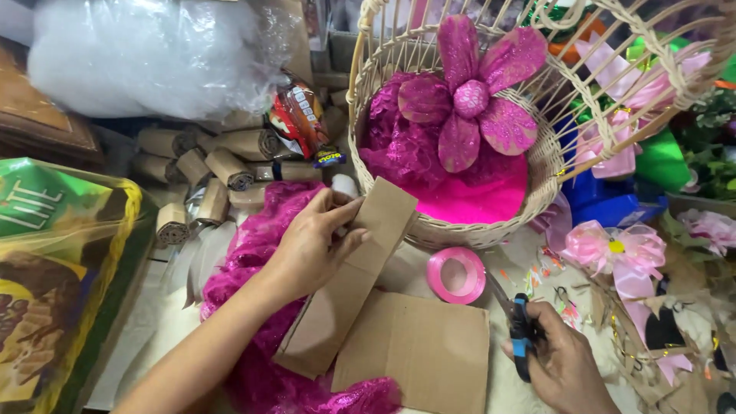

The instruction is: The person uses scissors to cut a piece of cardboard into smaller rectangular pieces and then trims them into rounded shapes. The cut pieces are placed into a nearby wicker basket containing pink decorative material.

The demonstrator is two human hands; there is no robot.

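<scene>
Flat cardboard sheet (418, 353) lowest in view, right hand (563, 360) closed on scissors (520, 330), blades possibly open, left hand (310, 245) gripping a cardboard strip (349, 284) over magenta fabric (261, 253), wicker basket (537, 165) holding pink fabric and a glittery flower (469, 96), pink ribbon roll (456, 274) beside it.

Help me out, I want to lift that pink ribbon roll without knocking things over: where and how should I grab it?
The pink ribbon roll lies flat on the table, hole up, between the wicker basket and the cardboard sheet. Probably best to come straight down from above, one finger in the open centre and the thumb on the outer rim, at its near-right side, where the right hand holding the scissors is closest.
</scene>
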